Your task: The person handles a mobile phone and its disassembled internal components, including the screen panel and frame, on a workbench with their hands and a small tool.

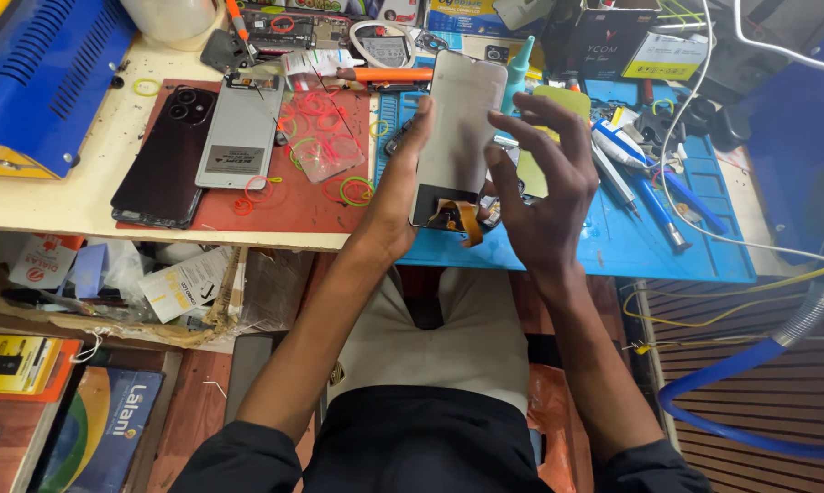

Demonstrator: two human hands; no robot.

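One view only, from the head camera.

Item: phone screen panel (457, 137), a thin flat slab, pale glassy back toward the camera, with an orange-brown flex ribbon (457, 217) curling loose from its lower end. It is held upright in the air above the blue mat (631, 242), clear of the surface.

Left hand (395, 196): grasping the panel along its left long edge, thumb up the side and the heel of the hand near the lower corner. This is the carrying grip.

Right hand (544, 187): fingers (558, 114) spread and curled, their tips at or just beside the panel's right edge; whether they press or merely steady it cannot be told. Not clenched.

Handling, as judged: light, stiff, brittle; likely to crack if flexed or pinched on the face. The glass looks smooth and probably slippery. Best taken by the two long edges, opposite each other, keeping off the ribbon below the grip, which looks soft and easily creased or torn.

Beyond the left grip: a red mat (316, 196) bearing a dark phone (165, 155), a grey opened phone body (238, 132) and scattered rubber bands (316, 114).

Beyond the right grip: blue-handled tools (649, 196) on the blue mat, and a white cable (695, 91).
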